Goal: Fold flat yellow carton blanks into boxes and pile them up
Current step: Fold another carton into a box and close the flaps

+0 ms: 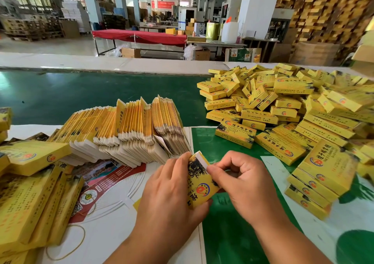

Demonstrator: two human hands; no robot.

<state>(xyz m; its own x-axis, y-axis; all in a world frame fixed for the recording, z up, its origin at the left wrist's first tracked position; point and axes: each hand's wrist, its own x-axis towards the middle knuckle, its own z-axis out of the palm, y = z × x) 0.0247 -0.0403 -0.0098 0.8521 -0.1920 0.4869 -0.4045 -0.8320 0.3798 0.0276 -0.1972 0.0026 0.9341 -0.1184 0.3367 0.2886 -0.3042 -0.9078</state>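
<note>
A small yellow carton with black print and a round red-blue logo stands between my hands at the lower middle, its far end flap showing white. My left hand wraps its left side and bottom. My right hand pinches the right edge near the top flap with thumb and forefinger. Behind them, a long row of flat yellow blanks stands on edge, leaning. A large heap of folded yellow boxes covers the right side of the table.
More folded boxes lie stacked at the left. Printed sheets and a rubber band lie on the white surface. The green belt runs behind. A red-covered table and pallets of cartons stand across the floor.
</note>
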